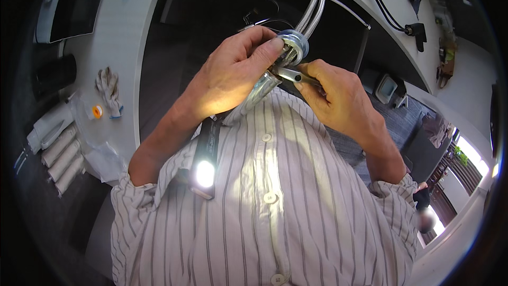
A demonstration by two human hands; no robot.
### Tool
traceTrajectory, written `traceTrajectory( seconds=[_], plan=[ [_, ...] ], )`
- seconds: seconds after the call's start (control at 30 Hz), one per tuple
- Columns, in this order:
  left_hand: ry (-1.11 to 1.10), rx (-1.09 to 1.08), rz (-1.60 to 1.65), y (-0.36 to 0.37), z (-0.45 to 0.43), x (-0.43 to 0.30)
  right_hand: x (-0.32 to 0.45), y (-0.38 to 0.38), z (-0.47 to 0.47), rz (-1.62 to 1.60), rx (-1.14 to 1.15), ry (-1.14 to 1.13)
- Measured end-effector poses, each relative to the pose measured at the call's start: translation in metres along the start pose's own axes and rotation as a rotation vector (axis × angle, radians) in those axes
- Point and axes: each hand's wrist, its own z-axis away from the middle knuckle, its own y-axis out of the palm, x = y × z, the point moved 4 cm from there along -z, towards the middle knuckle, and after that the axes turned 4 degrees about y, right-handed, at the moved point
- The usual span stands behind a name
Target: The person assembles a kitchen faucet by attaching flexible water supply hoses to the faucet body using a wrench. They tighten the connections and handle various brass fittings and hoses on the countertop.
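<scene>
My left hand [232,69] grips a metal mounting ring [304,43] at the base of a faucet-like fitting, its thumb on the ring's near side. Two braided metal flexible hoses [311,14] pass through the ring and spread apart above it. Below lies a shiny chrome body [256,97], partly wrapped in clear plastic and partly covered by my left hand. Pinched in my right hand [339,91] is a metal tubular tool [289,74], its hollow end facing me, close under the ring. Its other end is hidden by my fingers.
A lit work lamp [204,172] hangs on the striped shirt. Left are work gloves [109,91], a roll of tape [97,111] and several sealant cartridges [63,151]. Black cables [387,4] lie at upper right. Another person [424,210] is at far right.
</scene>
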Motion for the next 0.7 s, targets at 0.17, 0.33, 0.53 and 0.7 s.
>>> traceTrajectory(
  seconds=[0.17, 0.33, 0.53, 0.7],
  plan=[
    [0.009, -0.004, -0.001, -0.001, 0.000, 0.002, -0.007, 0.004, 0.001, 0.065, -0.037, -0.082],
    [-0.090, 0.008, -0.035, 0.002, -0.004, -0.004, -0.010, 0.005, 0.002, 0.083, -0.065, -0.120],
    [-0.170, 0.052, -0.135, 0.002, -0.017, 0.000, -0.012, 0.003, 0.001, 0.092, -0.029, -0.133],
    [-0.201, 0.008, -0.220, 0.008, -0.019, 0.004, -0.016, -0.004, 0.003, 0.027, -0.001, -0.073]
  ],
)
